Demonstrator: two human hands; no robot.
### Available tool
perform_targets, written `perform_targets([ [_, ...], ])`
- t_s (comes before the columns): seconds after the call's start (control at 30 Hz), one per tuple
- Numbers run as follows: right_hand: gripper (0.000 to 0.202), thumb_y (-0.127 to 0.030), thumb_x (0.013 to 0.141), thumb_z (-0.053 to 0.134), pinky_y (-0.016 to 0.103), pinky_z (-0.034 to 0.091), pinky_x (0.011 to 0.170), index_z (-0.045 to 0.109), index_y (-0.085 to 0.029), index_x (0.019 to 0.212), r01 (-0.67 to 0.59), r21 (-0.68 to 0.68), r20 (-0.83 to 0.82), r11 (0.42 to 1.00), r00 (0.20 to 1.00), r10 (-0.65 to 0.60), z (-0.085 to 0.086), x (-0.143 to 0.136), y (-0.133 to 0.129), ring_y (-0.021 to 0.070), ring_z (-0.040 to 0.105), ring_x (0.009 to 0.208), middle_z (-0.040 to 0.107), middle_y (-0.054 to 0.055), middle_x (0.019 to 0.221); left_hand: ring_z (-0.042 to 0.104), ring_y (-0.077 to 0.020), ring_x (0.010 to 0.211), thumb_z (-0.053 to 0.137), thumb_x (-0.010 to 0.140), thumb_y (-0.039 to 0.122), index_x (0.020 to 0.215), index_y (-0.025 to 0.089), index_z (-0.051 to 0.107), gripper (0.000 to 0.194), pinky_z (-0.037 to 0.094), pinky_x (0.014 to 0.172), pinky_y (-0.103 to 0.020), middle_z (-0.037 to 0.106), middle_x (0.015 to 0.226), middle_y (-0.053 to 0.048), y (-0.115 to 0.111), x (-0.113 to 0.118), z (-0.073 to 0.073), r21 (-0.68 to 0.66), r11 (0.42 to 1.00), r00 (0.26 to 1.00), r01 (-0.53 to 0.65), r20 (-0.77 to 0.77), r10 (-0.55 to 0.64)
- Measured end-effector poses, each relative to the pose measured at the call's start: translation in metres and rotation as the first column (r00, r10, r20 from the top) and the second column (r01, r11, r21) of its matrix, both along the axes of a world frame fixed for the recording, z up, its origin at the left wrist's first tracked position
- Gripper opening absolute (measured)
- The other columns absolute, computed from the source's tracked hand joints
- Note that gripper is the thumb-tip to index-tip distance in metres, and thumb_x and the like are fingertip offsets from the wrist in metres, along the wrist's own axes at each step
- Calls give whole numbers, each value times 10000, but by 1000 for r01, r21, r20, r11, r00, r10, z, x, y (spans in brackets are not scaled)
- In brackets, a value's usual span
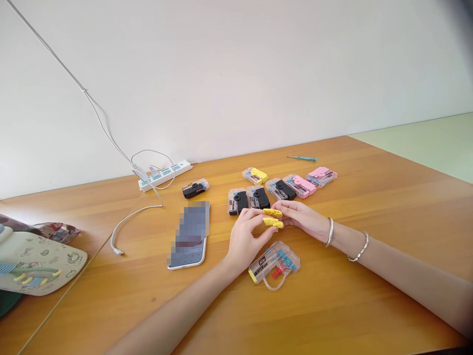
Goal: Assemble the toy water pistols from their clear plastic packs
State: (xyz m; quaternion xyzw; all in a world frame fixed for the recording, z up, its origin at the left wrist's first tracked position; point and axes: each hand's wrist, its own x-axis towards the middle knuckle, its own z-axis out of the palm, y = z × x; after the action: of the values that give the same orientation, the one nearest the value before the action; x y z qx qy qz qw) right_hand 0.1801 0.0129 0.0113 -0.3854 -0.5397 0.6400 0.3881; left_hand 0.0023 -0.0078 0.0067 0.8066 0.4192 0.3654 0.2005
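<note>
My left hand (pixel 244 235) and my right hand (pixel 305 218) meet above the table, fingers pinched round two small yellow plastic pieces (pixel 272 223) held one above the other. Some fingertips are hidden behind the pieces. Just below them lies a clear mini water gun (pixel 275 264) with blue inner parts, a red trigger and a yellow end. Beyond my hands sit several folded water guns: black ones (pixel 258 197), pink ones (pixel 301 185) and a yellow one (pixel 255 175).
A phone (pixel 190 236) lies left of my hands, with another black water gun (pixel 195 188) behind it. A white power strip (pixel 166 175) and cable (pixel 127 217) run along the wall side. A teal screwdriver (pixel 305 158) lies far back; a patterned bottle (pixel 44 261) is at the left.
</note>
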Motion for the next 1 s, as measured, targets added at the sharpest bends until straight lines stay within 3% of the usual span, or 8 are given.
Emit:
perform_targets([
  [0.13, 408, -573, 724, 582, 295, 482, 677, 595, -175, 811, 17, 57, 51, 998, 998, -20, -2, -2, 0, 119, 556, 654, 583, 1, 737, 522, -180, 945, 601, 791, 252, 838, 236, 667, 83, 442, 848, -327, 634, 976, -14, 0, 0, 1, -34, 999, 999, -42, 32, 43],
  [0.23, 377, -536, 733, 592, 308, 495, 662, 592, -184, 868, 10, 192, 122, 981, 992, -34, -3, -4, -1, 143, 581, 691, 620, 13, 794, 539, -181, 937, 598, 794, 260, 826, 233, 673, 86, 458, 828, -320, 631, 958, -20, 0, 0, 1, -73, 994, 995, -84, 56, 88],
  [0.37, 291, -480, 793, 545, 306, 494, 660, 592, -200, 854, 16, 410, 230, 912, 966, -120, -5, -5, -3, 177, 599, 768, 649, 24, 843, 552, -174, 901, 598, 799, 301, 844, 256, 686, 109, 468, 788, -303, 628, 924, -10, -1, 0, 1, -64, 994, 996, -85, 25, 87],
  [0.6, 241, -413, 860, 460, 283, 448, 610, 590, -209, 852, -22, 581, 396, 813, 881, -259, -1, -4, -10, 168, 567, 678, 638, 15, 731, 566, -162, 854, 574, 820, 304, 877, 258, 694, 141, 461, 766, -295, 616, 919, -15, -1, -1, 0, -57, 997, 998, -55, -9, 55],
  [0.67, 234, -406, 863, 457, 281, 439, 607, 585, -211, 848, -29, 594, 410, 804, 871, -271, 0, -5, -11, 163, 552, 663, 626, 13, 722, 561, -166, 851, 581, 815, 301, 886, 253, 693, 142, 458, 768, -302, 615, 915, -20, -1, -1, 1, -66, 996, 999, -54, -9, 54],
  [0.77, 240, -424, 856, 466, 281, 445, 609, 581, -213, 854, 8, 540, 377, 842, 892, -250, -2, -5, -11, 166, 555, 693, 624, 18, 768, 543, -179, 882, 583, 807, 295, 859, 238, 687, 129, 452, 794, -317, 619, 923, -23, -1, 0, 2, -60, 996, 998, -62, -3, 62],
  [0.87, 262, -459, 830, 495, 279, 462, 613, 574, -212, 862, 73, 439, 251, 895, 947, -200, -6, -5, -6, 168, 557, 731, 612, 20, 812, 517, -185, 967, 512, 846, 249, 930, 236, 655, 167, 433, 870, -326, 613, 1005, -22, -1, 0, 3, -72, 997, 1000, -21, 5, 21],
  [1.0, 297, -490, 781, 552, 270, 450, 616, 584, -206, 862, 159, 343, 103, 926, 973, -206, -8, -4, -1, 154, 529, 732, 597, 12, 814, 482, -195, 1075, 456, 864, 211, 1080, 230, 566, 244, 394, 955, -349, 571, 1132, -38, -4, 1, 5, -100, 993, 998, 67, 9, -66],
])
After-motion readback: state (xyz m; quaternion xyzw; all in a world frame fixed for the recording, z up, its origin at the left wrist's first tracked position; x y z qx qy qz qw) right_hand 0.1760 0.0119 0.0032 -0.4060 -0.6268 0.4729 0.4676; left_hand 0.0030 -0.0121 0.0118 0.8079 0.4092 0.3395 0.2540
